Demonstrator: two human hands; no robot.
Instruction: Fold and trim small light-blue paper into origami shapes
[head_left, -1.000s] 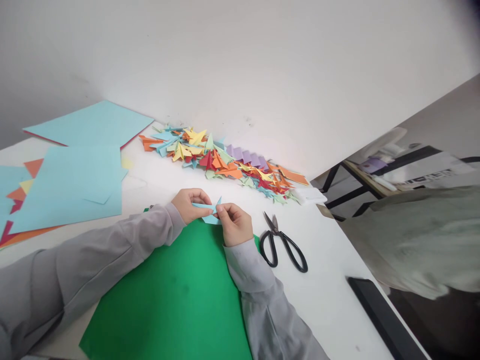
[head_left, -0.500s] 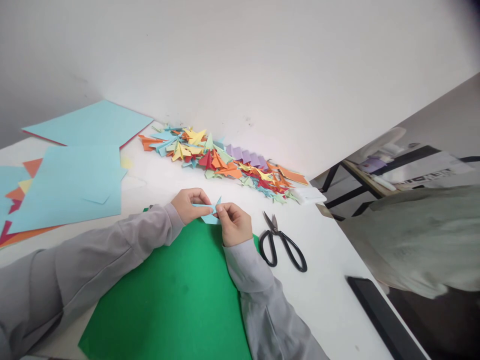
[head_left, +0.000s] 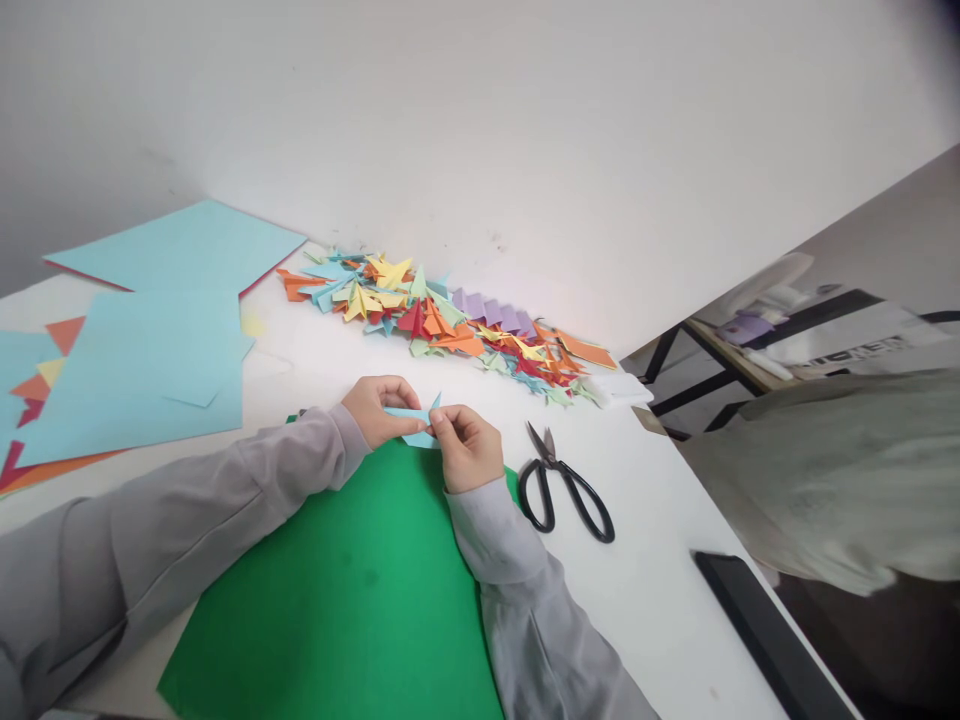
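Observation:
A small folded piece of light blue paper (head_left: 420,439) is held between my two hands, over the far end of a green sheet (head_left: 352,590). My left hand (head_left: 382,408) pinches its left part, thumb on top. My right hand (head_left: 471,447) grips the right part between thumb and fingers, covering some of the folds. A pointed blue tip sticks up between the hands. Black-handled scissors (head_left: 559,480) lie partly open on the table to the right of my right hand.
Along the wall runs a pile of small folded paper planes (head_left: 450,330) in many colours. Large light blue sheets (head_left: 150,380) and coloured scraps lie at the left. A black flat object (head_left: 772,630) rests near the right table edge, with a person's clothing (head_left: 825,470) beyond.
Almost nothing differs. My right fingers have shifted very slightly left on the blue paper, and both hands still hold it in the same place.

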